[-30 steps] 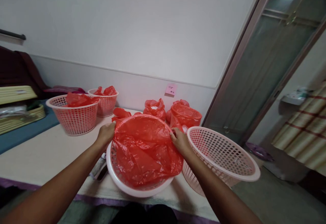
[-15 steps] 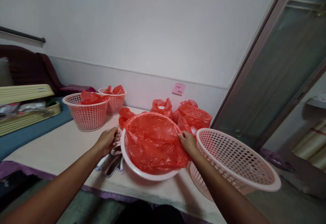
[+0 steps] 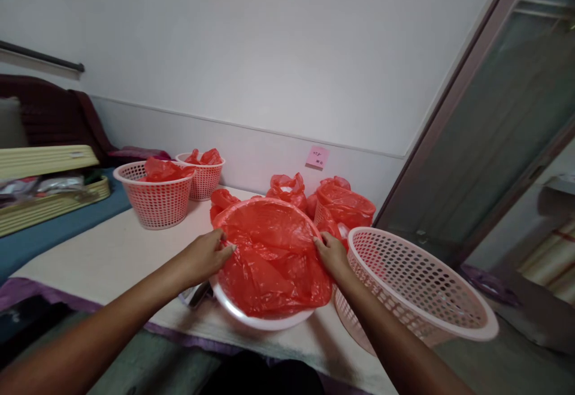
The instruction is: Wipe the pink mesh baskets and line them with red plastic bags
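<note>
Left hand (image 3: 207, 256) moved back onto red bag (image 3: 269, 269); pink note (image 3: 317, 157) illegible.

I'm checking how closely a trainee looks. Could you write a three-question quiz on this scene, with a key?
1. True or false: the left hand and the right hand both touch the thin, shiny red plastic bag.
2. Where is the square pink paper note?
a) on the grey floor
b) on the smooth white wall
3. Which hand is nearer the large, round, pale-pink perforated plastic basket at far right?

Key: 1. True. 2. b. 3. The right hand.
</note>
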Demonstrator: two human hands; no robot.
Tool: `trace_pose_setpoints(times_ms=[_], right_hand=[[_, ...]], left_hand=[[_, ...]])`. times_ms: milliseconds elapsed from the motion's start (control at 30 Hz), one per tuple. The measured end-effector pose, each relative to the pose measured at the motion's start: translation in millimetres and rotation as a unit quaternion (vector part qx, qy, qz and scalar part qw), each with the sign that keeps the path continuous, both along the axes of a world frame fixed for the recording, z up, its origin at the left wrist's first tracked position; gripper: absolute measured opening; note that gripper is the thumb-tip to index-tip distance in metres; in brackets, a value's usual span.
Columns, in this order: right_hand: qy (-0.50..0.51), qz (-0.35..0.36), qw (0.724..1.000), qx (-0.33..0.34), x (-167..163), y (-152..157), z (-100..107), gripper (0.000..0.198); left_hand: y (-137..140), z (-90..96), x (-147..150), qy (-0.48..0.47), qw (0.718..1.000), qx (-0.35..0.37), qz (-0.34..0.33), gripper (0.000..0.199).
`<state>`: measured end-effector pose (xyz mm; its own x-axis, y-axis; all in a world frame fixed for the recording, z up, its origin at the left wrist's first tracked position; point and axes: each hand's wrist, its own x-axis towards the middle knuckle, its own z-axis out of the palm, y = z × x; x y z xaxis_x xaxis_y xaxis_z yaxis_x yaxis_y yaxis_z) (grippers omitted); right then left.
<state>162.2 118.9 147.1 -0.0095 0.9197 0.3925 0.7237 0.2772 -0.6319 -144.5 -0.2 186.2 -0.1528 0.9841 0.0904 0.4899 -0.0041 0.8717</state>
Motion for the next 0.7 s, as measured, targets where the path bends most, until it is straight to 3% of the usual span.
trace_pose_setpoints(times_ms=[133,300,400,500,700], right_hand=[[0.004,0.002,1.0,0.003,-4.8,-6.9,3.7,0.02],[0.007,-0.006,1.0,-0.003,-2.5,-7.6,2.0,0.019],[0.012,-0.016,1.0,-0.007,1.5,-6.2,-1.1,0.019],[0.02,-0.023,0.999,-0.009,5.5,-4.8,-3.9,0.019],[0.032,-0.023,0.999,-0.009,9.4,-0.4,-8.0,0.019]], left_hand=[[7.0,2.9,7.6,0.034,0.999,-0.015,0.002,0.036],[21.4,-4.1,26.0,-0.009,1.0,0.022,0.015,0.046],[25.6,-10.0,33.2,-0.072,0.994,0.06,0.06,0.06],[24.5,-11.7,33.9,-0.162,0.979,0.089,0.088,0.056],[8.7,-4.6,18.8,-0.361,0.922,0.099,0.094,0.051]])
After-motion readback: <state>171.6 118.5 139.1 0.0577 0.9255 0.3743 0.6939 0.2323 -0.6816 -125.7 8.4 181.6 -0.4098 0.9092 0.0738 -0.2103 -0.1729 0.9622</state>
